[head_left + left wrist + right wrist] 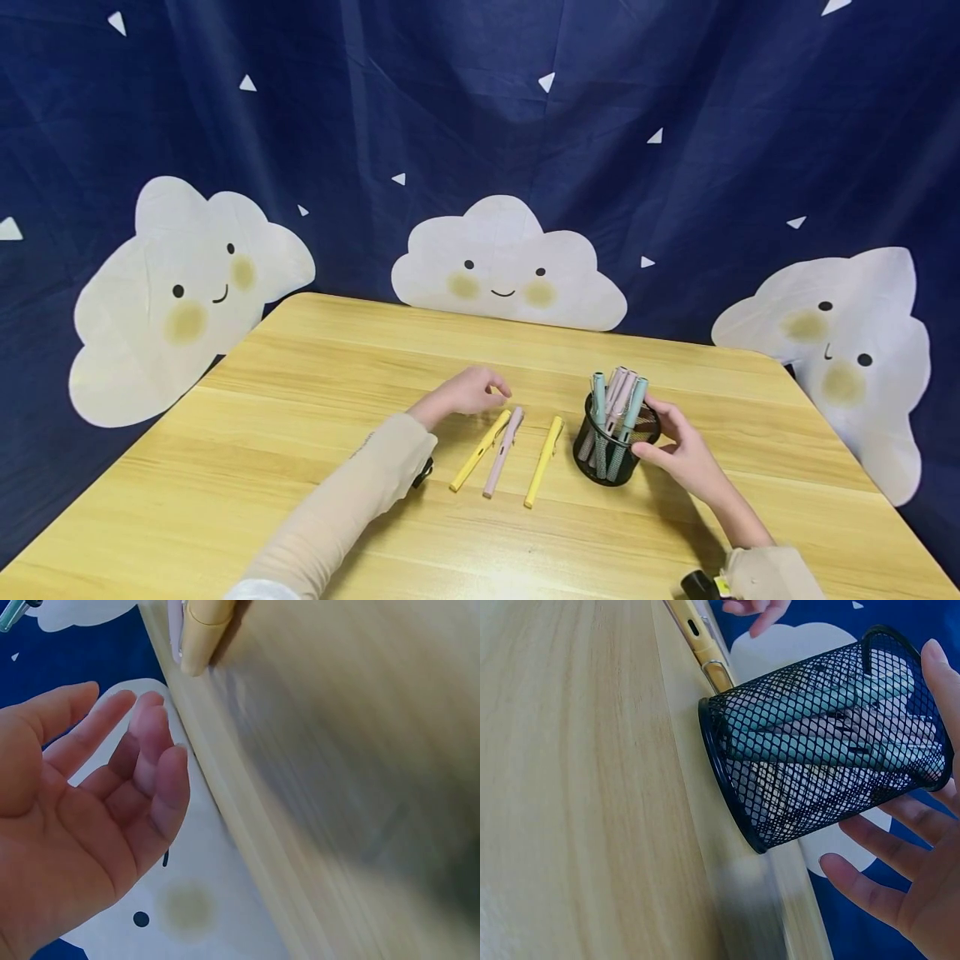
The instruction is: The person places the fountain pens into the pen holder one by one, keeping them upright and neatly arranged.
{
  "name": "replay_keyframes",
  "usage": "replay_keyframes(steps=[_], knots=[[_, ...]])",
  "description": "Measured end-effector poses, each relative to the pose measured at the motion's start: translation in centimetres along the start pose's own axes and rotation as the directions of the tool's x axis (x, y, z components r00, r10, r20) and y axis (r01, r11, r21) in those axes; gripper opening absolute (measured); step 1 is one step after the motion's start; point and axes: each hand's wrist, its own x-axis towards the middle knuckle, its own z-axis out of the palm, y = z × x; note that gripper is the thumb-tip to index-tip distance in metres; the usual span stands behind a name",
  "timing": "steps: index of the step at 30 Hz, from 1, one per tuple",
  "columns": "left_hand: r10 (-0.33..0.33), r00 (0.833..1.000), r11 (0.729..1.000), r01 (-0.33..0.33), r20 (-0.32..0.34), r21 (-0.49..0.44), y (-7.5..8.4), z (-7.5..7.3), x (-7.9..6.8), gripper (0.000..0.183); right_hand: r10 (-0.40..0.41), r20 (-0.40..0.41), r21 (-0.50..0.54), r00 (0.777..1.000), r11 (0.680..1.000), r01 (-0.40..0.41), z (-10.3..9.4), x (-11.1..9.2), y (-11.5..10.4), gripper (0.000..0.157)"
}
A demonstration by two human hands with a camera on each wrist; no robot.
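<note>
A black mesh pen holder [604, 478] stands upright on the table, with teal pens [598, 392] and lilac pens in it. My right hand [686, 450] holds the holder from its right side, thumb and fingers about the rim. In the right wrist view the thumb is at the rim and other fingers spread beyond the mesh. Empty and loosely bent, my left hand [474, 390] hovers just beyond the top ends of a yellow pen [480, 451] and a lilac pen [503, 452], which lie side by side. Another yellow pen [543, 462] lies apart, nearer the holder.
The wooden table [322, 417] ends at a rounded back edge. Behind it hangs a dark blue curtain [465, 100] with white clouds and small triangles. A dark device [701, 583] is strapped at the right wrist, and another sits under the left sleeve.
</note>
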Motion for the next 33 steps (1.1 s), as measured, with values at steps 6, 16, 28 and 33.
replay_keyframes(steps=[6, 16, 28, 33], knots=[[-0.06, 0.992, 0.994, 0.07, 0.109, -0.088, -0.2, 0.0, -0.4, 0.027, -0.007, 0.001, 0.002, 1.0, 1.0, 0.007, 0.0, 0.0, 0.0, 0.059], [-0.165, 0.96, 0.973, 0.196, 0.228, -0.121, -0.4, 0.3, -0.9, 0.05, -0.011, 0.002, -0.004, 1.0, 1.0, 0.011, 0.0, 0.0, -0.1, 0.059], [-0.257, 0.897, 0.942, 0.316, 0.361, -0.113, -0.5, 0.4, -1.2, 0.071, -0.039, -0.006, 0.01, 0.999, 0.999, 0.039, 0.0, -0.1, 0.2, 0.058], [-0.282, 0.883, 0.941, 0.33, 0.375, -0.07, -0.1, 0.5, -1.1, 0.074, -0.04, -0.007, 0.009, 0.999, 0.999, 0.04, 0.0, 0.0, 0.1, 0.058]])
